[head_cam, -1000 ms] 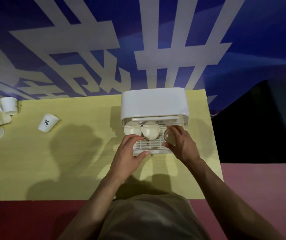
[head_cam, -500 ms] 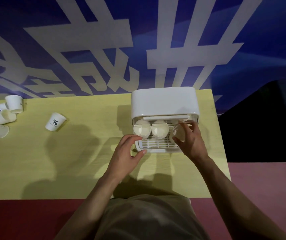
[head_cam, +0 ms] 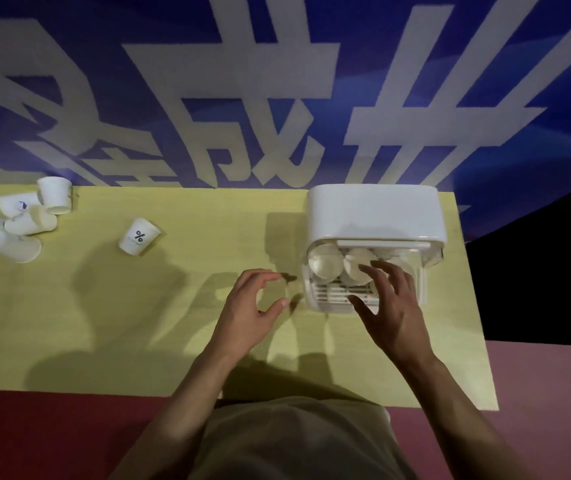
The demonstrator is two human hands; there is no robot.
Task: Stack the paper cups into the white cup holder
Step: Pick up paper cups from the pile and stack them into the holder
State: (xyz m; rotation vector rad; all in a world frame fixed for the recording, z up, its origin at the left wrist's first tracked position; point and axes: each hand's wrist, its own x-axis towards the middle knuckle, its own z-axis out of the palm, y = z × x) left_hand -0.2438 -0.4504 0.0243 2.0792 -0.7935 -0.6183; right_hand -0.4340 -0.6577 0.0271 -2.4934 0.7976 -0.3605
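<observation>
Right hand [head_cam: 393, 306] hides holder's [head_cam: 374, 213] 3rd cup.

1. The surface [head_cam: 69, 323] is a yellow-green rectangular top.
2. The white cup holder [head_cam: 374, 216] stands on its far right part, close to the back edge.
3. A single paper cup [head_cam: 138, 236] with a percent mark lies on its side left of centre.
4. A cluster of paper cups [head_cam: 24, 220], perhaps five, lies tumbled at the far left corner, one upside down.
</observation>
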